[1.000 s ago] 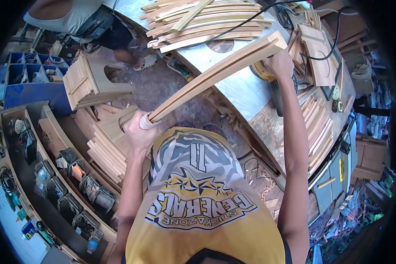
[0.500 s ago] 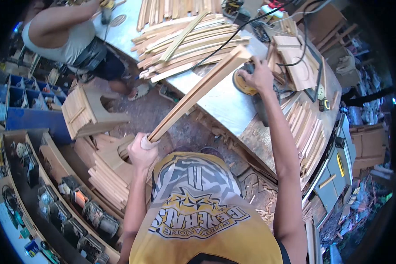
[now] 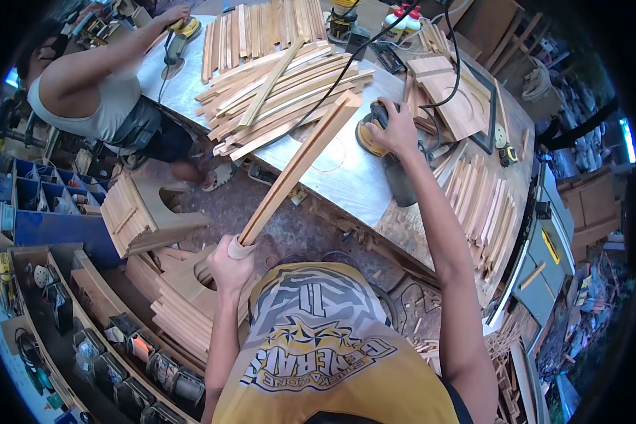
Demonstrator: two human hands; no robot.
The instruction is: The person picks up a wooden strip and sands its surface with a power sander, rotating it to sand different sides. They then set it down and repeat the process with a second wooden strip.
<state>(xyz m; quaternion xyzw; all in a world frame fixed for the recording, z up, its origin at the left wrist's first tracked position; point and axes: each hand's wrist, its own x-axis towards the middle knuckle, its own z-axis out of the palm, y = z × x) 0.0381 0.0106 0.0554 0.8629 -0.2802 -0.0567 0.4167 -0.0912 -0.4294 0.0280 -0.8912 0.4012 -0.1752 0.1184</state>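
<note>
- Holding tight, my left hand [image 3: 232, 268] is wrapped around the near end of a long, light-brown wooden strip with a groove along it [image 3: 293, 177].
- From that grip the strip slants forward and to the right, its far end showing over the work table, just beside the sander under my other hand.
- My right hand [image 3: 398, 131] touches the top of a round yellow-and-black power sander [image 3: 372, 131], thumb and fingers spread about it; I cannot tell whether they close firmly on it.
- That sander sits on a shiny silver metal sheet [image 3: 360, 180] covering part of the table, with a dark-grey canister [image 3: 401, 187] on the side nearer to me.
- Ahead and left of my right hand lies a loose heap of thin pale wooden strips [image 3: 279, 95], crossed by a slim black cable [image 3: 346, 67].
- Right of the same hand are a flat wooden panel with a rounded outline on it [image 3: 449, 99] and a small yellow-and-black tape measure [image 3: 507, 154].
- Nearer to me, right of my right forearm, is a row of short reddish and pale wooden strips [image 3: 480, 201].
- Left of my left hand is a stack of pale wooden slats [image 3: 180, 311].
- Well beyond my left hand, a person in a white sleeveless top [image 3: 95, 106] has a hand on a second yellow sander [image 3: 186, 30].
</note>
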